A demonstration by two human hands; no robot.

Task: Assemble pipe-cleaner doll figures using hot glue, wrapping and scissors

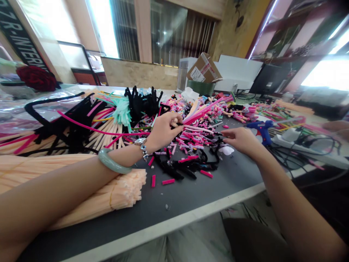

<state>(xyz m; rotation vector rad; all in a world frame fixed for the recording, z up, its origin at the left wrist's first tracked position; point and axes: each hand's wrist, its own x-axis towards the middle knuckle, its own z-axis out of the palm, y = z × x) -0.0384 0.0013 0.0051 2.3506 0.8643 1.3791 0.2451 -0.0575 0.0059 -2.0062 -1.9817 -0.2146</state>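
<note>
My left hand, with a jade bangle and a bracelet on its wrist, is closed around a small beige and black piece, partly hidden by the fingers. Just behind it, long pink stems fan out over the pile. To the right, my right hand is over the grey table, its fingers slightly apart beside small black pieces. Short pink and black fuzzy pieces lie between and in front of the hands. A long magenta stem runs leftward from the left wrist.
A peach stem bundle lies under my left forearm. Black and mint bundles stand behind. At right are a blue glue gun, cables, a power strip and another person's blurred hand. A cardboard box sits at the back.
</note>
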